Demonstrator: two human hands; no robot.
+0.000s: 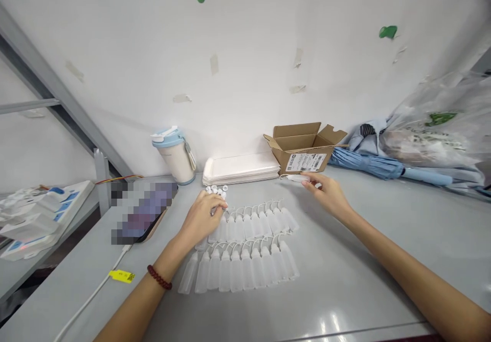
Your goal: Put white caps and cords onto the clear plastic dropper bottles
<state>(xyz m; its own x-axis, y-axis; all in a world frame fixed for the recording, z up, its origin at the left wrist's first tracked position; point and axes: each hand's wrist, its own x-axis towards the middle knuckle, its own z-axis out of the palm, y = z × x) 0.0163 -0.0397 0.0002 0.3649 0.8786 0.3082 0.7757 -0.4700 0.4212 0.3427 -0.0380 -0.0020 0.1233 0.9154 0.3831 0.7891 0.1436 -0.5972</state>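
A white label [306,162] with a barcode faced the near side of an open brown cardboard box [283,162], its print too small to read. Green printing marked a clear plastic bag [433,122] at far right, and small dark characters ran along a yellow tag [123,276] on a white cable [95,293] at left; neither was legible.

The right hand [328,193] held a small, translucent white plastic bottle [296,177] just in front of the box, its grip pinched narrow. The left hand [203,216] was curled beside small white plastic caps [217,191], over the left end of a far row of similar bottles [249,228]; whether its grip held anything could not be told. A near row of bottles [236,274] lay closer to the person.

The grey worktop [345,280] stretched right of both rows, under the right forearm, to its near edge. On the far side, a stack of flat white trays [245,167], a cream tumbler with a pale blue lid [174,163] and the box bounded the working room before the white wall [245,24].
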